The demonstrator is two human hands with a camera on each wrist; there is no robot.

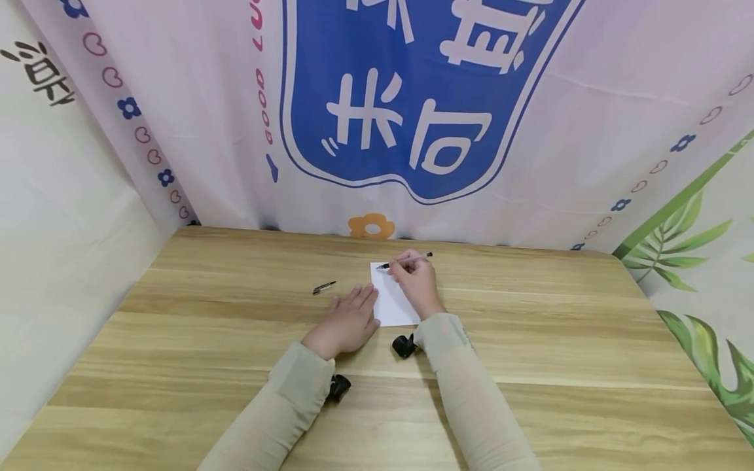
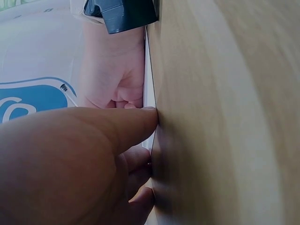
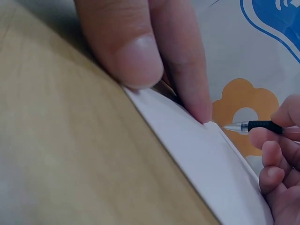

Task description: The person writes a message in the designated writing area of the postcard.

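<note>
A white sheet of paper (image 1: 391, 304) lies on the wooden table between the two hands. My right hand (image 1: 417, 282) pinches a pen (image 1: 406, 261) with a clear barrel and a black grip. In the right wrist view the tip of the pen (image 3: 255, 125) points toward the far end of the paper (image 3: 197, 145); whether it touches cannot be made out. My left hand (image 1: 349, 320) rests flat, its fingertips and thumb on the paper's left edge. To the left of the paper lies a black pen cap (image 1: 324, 288) with a clip.
Under each wrist sits a small black wrist camera (image 1: 338, 388). The wooden table (image 1: 559, 366) reaches back to a printed curtain (image 1: 224, 163) with a blue sign and an orange flower. Pale cloth walls stand on both sides.
</note>
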